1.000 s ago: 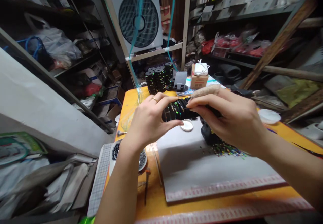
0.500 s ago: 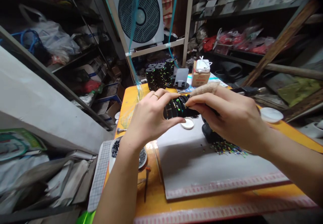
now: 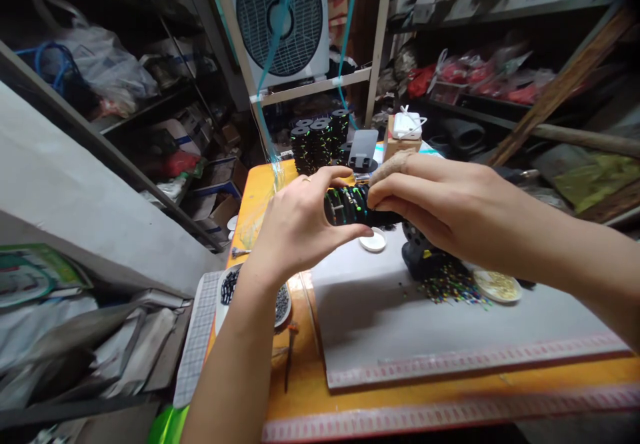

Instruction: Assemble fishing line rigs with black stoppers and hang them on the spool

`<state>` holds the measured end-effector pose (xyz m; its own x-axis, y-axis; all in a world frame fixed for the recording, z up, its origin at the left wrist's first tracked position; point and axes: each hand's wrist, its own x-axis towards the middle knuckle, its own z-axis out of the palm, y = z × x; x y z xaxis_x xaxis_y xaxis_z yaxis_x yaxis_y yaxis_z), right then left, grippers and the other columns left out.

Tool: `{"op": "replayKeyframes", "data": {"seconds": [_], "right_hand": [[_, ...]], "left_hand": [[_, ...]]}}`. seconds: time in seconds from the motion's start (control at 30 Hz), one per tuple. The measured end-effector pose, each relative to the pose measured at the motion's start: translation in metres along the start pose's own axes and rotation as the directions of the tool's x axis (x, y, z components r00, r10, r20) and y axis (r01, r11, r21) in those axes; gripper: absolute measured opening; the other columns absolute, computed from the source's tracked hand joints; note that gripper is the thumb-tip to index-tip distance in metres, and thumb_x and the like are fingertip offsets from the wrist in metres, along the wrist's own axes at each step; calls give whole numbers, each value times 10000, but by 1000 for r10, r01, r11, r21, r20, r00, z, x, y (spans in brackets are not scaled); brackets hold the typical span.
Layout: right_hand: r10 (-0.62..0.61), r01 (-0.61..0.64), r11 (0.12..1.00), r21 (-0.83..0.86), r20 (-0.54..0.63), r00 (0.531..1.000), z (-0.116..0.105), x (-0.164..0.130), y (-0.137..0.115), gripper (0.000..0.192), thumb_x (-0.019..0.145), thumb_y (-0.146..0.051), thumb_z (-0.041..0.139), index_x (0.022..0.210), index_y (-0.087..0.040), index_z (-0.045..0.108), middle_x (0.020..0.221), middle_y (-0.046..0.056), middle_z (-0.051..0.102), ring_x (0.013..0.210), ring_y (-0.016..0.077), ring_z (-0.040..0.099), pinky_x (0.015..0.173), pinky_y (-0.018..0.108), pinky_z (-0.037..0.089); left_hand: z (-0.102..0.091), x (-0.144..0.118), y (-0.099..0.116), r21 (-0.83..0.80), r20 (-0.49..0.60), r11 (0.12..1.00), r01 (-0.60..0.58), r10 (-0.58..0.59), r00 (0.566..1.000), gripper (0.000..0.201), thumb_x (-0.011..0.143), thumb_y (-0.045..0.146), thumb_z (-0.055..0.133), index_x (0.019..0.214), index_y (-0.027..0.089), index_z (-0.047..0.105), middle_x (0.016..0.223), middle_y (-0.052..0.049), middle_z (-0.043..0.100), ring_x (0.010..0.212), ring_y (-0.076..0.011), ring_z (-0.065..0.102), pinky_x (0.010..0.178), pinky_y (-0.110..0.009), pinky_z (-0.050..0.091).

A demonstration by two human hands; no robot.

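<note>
A black ribbed cylinder (image 3: 345,205), ringed with thin lines and small bright green pieces, lies level above the board, on a dark stand (image 3: 416,261). My left hand (image 3: 295,224) is curved round its left end, thumb below and fingers over the top. At its right part, my right hand (image 3: 445,194) is closed in a pinch against the cylinder; what the fingertips hold is hidden. One right finger wears a beige cover. Below lie many small coloured beads (image 3: 450,285), a dish of yellowish bits (image 3: 500,285) and a small white dish (image 3: 373,240).
A grey-white board (image 3: 370,337) covers much of the orange table (image 3: 300,391). Left of it stands a tray of dark and grey small parts (image 3: 219,321). Behind are stacked black spools (image 3: 320,144), a phone stand (image 3: 363,149) and a box fan (image 3: 280,21). Teal strands hang from the frame.
My right hand and forearm have risen slightly, uncovering the dish of yellowish bits and more of the stand. My left hand stays round the cylinder's end. The camera view has shifted a little.
</note>
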<state>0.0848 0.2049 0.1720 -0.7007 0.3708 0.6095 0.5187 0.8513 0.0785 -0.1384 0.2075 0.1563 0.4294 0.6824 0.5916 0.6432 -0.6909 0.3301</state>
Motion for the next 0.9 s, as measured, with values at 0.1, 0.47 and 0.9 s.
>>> {"op": "replayKeyframes", "data": {"seconds": [0.1,0.47,0.9], "right_hand": [[-24,24,1000,-13,12,1000,0,1,0,206,1008,-95,438,1012,-197,617,1030,81,669,924,206,666,764,330,551],[-43,33,993,-110,-86,995,8,-9,-7,214,996,-82,468,991,-230,622,1033,68,687,958,219,664,797,357,550],[-220,146,943,-298,-230,948,25,-17,-14,229,938,-27,541,1096,-149,652,976,117,720,890,244,690,808,415,617]], "left_hand": [[1,1,-1,-2,-2,1000,0,0,1000,610,716,308,881,1241,232,580,1180,-57,757,1098,-272,707,960,-436,547],[-1,0,1,7,9,1000,12,-12,1000,595,721,318,879,1227,232,577,1163,-55,757,1094,-279,706,924,-415,547],[0,0,0,18,2,1000,-1,1,1000,592,727,334,863,1229,204,576,1168,-70,754,1093,-279,702,951,-417,537]]}}
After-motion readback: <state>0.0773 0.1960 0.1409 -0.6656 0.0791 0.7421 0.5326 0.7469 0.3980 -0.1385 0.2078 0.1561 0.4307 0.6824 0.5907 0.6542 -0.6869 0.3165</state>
